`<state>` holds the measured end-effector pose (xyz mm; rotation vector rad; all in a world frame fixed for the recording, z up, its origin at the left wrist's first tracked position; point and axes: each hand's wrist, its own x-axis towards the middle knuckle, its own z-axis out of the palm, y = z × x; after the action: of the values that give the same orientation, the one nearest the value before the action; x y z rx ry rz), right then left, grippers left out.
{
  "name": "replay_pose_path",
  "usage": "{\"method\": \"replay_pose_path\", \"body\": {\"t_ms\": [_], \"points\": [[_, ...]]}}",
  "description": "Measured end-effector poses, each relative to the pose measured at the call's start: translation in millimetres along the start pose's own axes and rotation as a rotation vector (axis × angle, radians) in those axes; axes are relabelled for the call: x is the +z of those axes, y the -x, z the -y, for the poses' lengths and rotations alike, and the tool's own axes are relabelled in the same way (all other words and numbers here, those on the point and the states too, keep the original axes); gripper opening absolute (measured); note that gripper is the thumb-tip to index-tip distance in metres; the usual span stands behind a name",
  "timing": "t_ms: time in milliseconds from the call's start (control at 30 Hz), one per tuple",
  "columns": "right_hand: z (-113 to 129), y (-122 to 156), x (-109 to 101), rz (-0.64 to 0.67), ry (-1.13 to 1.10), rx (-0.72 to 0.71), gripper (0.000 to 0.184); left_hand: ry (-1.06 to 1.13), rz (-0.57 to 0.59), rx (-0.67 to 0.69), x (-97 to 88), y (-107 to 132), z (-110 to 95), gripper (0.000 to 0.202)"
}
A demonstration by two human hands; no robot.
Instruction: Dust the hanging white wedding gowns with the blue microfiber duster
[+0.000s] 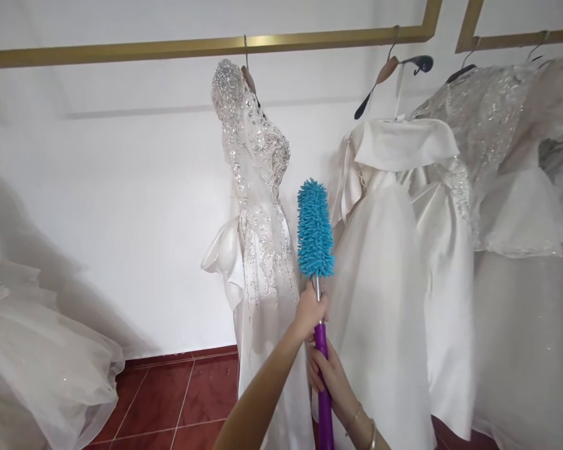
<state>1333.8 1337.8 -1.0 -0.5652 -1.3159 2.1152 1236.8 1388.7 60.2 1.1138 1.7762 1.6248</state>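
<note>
Single head-worn view, looking forward and slightly upward from close before a white wall (122,206), gold metal hanging rail (169,47) crossing the top edge, red tiled floor (182,394) only at the bottom, white hanging gowns (394,262) near, filling centre and right

both hands grip blue duster (314,229) upright between hanging beaded gown (258,206), satin gown (394,262).
</note>
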Motion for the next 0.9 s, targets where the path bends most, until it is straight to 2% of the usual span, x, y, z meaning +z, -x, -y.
{"method": "replay_pose_path", "body": {"t_ms": [233,333,433,500,600,900], "points": [[49.6,-47.1,9.2,0.061,0.021,0.059,0.017,-0.063,-0.044,-0.061,-14.3,-72.1,0.8,0.021],[60.7,-75.0,9.4,0.097,0.01,0.036,0.016,-0.044,-0.045,-0.058,-21.2,-103.2,-1.1,0.016],[61.7,-97.5,7.0,0.102,0.003,0.043,0.016,-0.018,-0.032,-0.064,-25.2,-125.0,4.0,0.009],[56.2,-107.8,4.3,0.093,-0.006,0.07,0.016,0.009,-0.012,-0.084,-25.7,-132.3,14.0,0.007],[38.8,-116.8,-2.3,0.069,-0.024,0.117,0.017,0.057,0.022,-0.135,-22.9,-134.8,40.0,0.008],[-43.7,-117.8,-44.0,-0.04,-0.094,0.268,0.016,0.09,0.08,-0.432,5.7,-113.3,149.7,0.005]]}}
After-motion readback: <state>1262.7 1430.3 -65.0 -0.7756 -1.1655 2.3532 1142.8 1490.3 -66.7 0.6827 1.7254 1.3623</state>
